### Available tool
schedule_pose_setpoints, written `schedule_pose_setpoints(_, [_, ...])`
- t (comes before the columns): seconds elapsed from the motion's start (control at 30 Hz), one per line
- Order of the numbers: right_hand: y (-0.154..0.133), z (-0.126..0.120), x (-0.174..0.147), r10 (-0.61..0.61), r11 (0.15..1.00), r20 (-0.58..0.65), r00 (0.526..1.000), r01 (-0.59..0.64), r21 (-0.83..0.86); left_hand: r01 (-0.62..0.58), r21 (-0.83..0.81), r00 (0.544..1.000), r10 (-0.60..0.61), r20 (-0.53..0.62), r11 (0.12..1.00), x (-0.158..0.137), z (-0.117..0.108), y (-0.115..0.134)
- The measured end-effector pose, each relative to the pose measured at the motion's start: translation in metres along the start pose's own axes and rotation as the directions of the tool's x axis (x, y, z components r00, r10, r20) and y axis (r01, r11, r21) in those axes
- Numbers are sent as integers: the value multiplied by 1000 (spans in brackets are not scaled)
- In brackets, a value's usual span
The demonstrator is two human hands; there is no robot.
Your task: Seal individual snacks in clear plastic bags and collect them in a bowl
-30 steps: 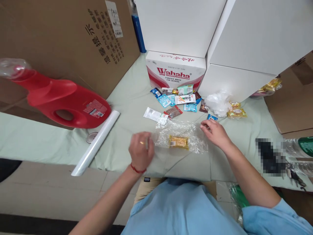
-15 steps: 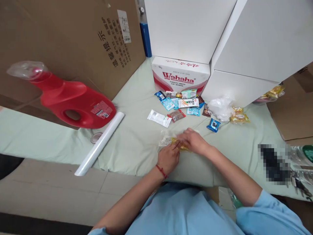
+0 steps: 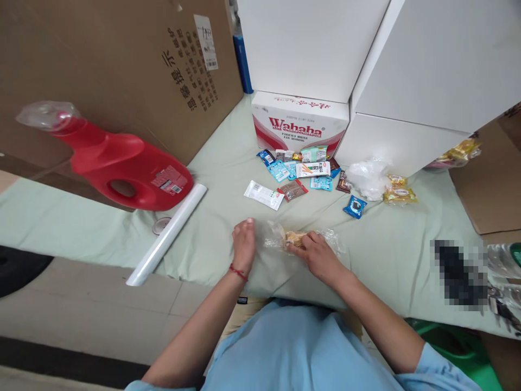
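Note:
On the green cloth near the front edge lies a yellowish, crumbly-looking snack point(image 3: 293, 238) with clear plastic wrapping point(image 3: 274, 236) spread out on both sides of it. My right hand point(image 3: 321, 256) rests over its right part, fingers curled down and gripping it. To the left, apart from the wrapping, my left hand point(image 3: 244, 244) stands on the cloth with its fingers drawn together; whatever might be between them is hidden. Beyond the hands lie a white snack packet point(image 3: 264, 195), a brown-red packet point(image 3: 293, 190) and a small blue packet point(image 3: 355, 207).
Several more packets lie before a Wahaha carton point(image 3: 301, 124). A crumpled clear bag point(image 3: 368, 179) sits beside yellow packets point(image 3: 400, 195). At left are a red detergent bottle point(image 3: 134, 163) and a white roll point(image 3: 166, 234). White boxes point(image 3: 415, 81) stand behind; a pixelated patch is at right.
My left hand has moved left, off the snack and its wrapping. My right hand has come down onto the snack, which now shows more plainly with wrapping on both sides.

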State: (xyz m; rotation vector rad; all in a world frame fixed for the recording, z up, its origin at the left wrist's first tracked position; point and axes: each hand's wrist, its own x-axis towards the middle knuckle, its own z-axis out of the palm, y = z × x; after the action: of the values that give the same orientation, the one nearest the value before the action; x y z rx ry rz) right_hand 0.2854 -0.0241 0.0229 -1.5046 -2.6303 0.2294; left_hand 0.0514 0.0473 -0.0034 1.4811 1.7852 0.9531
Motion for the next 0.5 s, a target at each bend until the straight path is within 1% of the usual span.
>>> schedule_pose_setpoints(0.07, [-2, -4, 1, 10, 1000, 13, 1000, -10, -1, -22, 121, 996, 11, 93, 992, -2, 11, 13])
schedule_pose_setpoints(0.17, [-3, -7, 1, 12, 1000, 24, 1000, -13, 13, -32, 175, 984, 0, 181, 984, -8, 21, 30])
schedule_pose_setpoints(0.23, [-2, -7, 0, 16, 1000, 32, 999, -16, 25, -47, 177, 971, 3, 238, 983, -11, 19, 35])
schedule_pose_setpoints(0.3, [0, -5, 0, 26, 999, 39, 999, -28, 42, -47, 171, 946, -11, 323, 984, -12, 11, 35])
schedule_pose_setpoints(0.37, [2, -3, 1, 37, 997, 41, 998, -39, 66, -15, 118, 927, -30, 373, 993, -14, 3, 34])
schedule_pose_setpoints(0.4, [3, -2, 1, 39, 996, 41, 998, -43, 79, 10, 60, 925, -32, 378, 998, -16, 0, 35])
schedule_pose_setpoints(0.47, [2, -1, 1, 44, 994, 43, 998, -48, 102, 38, -80, 935, -7, 355, 996, -25, 0, 40])
schedule_pose_setpoints(0.5, [2, 0, 1, 48, 992, 39, 998, -52, 116, 24, -137, 940, 24, 341, 990, -31, 4, 45])
